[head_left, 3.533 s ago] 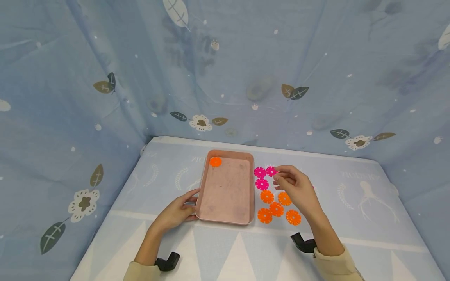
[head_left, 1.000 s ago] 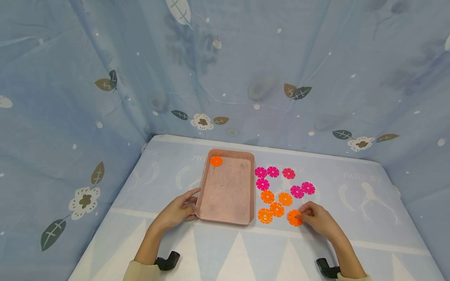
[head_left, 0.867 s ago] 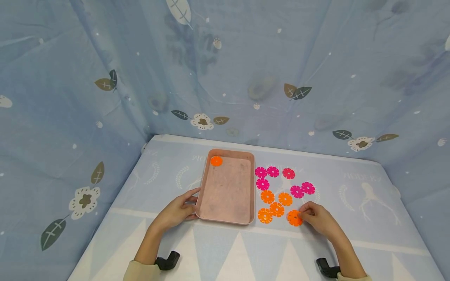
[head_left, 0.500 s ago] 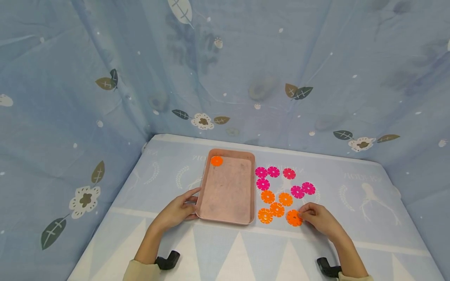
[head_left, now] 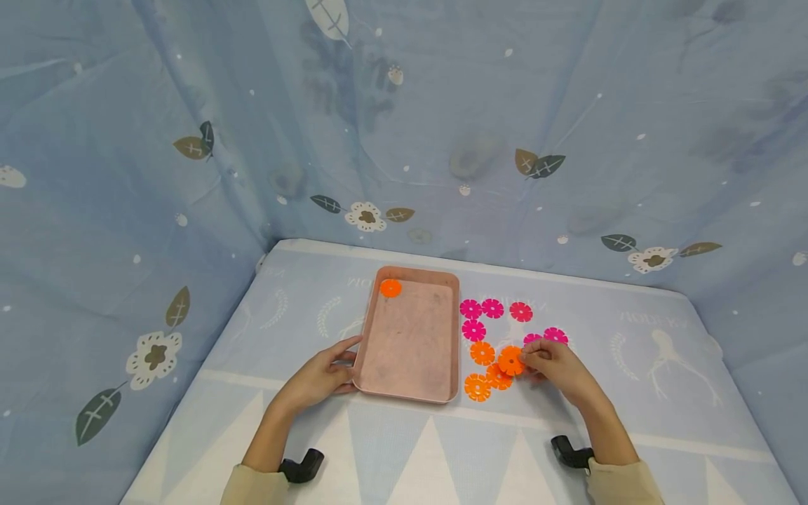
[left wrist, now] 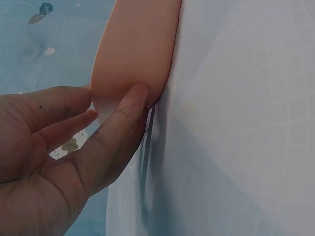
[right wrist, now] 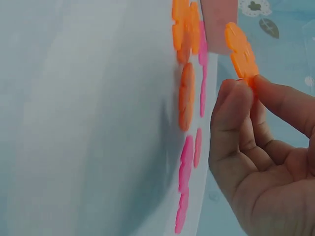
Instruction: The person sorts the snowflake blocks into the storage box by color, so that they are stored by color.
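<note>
My right hand [head_left: 558,368] pinches an orange snowflake building disc [head_left: 510,361] between thumb and index finger. The right wrist view shows this held disc [right wrist: 242,49] raised off the table and tilted on edge. In the head view it overlaps other orange discs [head_left: 499,379] lying below it. My left hand [head_left: 320,375] holds the near left corner of a shallow pink tray [head_left: 410,344]. The left wrist view has the thumb [left wrist: 133,98] against the end wall and other fingertips at the side. One orange disc [head_left: 391,288] lies in the tray's far left corner.
Several pink discs [head_left: 474,330] lie right of the tray, with a redder one [head_left: 521,312] farther back. Two more pink discs [head_left: 555,337] are beside my right hand, one partly covered by it. A patterned blue curtain [head_left: 404,140] stands behind the table.
My right hand moves from the far pink discs to the nearest right orange disc, pinches it, lifts it and carries it left and away from me. The left hand stays at the tray.
</note>
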Demonstrator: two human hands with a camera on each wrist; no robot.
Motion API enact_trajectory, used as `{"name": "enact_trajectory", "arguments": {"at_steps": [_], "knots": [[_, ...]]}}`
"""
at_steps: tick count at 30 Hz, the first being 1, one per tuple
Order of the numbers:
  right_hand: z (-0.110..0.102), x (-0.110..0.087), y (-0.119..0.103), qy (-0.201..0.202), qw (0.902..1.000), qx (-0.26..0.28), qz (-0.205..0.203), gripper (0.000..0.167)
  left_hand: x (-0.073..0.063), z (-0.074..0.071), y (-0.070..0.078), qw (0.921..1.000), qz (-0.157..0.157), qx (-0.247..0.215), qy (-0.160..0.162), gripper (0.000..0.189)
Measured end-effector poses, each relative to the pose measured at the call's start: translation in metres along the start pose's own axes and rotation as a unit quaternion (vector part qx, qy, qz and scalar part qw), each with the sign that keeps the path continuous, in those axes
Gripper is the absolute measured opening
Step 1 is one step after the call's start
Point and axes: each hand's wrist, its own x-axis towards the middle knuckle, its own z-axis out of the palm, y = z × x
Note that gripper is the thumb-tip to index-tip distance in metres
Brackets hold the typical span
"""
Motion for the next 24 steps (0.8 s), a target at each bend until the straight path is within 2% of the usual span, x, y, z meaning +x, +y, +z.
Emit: {"name": "enact_trajectory", "arguments": {"at_steps": [7, 14, 24], "knots": [[0.008, 0.025, -0.021, 0.001, 0.9998, 0.019, -0.001, 0.025, 0.001, -0.001, -0.001, 1.0, -0.001, -0.004, -0.001, 0.063], [0.018, 0.048, -0.045, -0.014, 0.9978, 0.058, -0.027, 0.027, 0.001, -0.002, -0.001, 1.0, -0.002, -0.002, -0.002, 0.063], [0.045, 0.089, -0.088, -0.018, 0.9904, 0.131, -0.041, 0.029, 0.001, -0.002, -0.005, 1.0, -0.006, 0.002, 0.001, 0.064]]}}
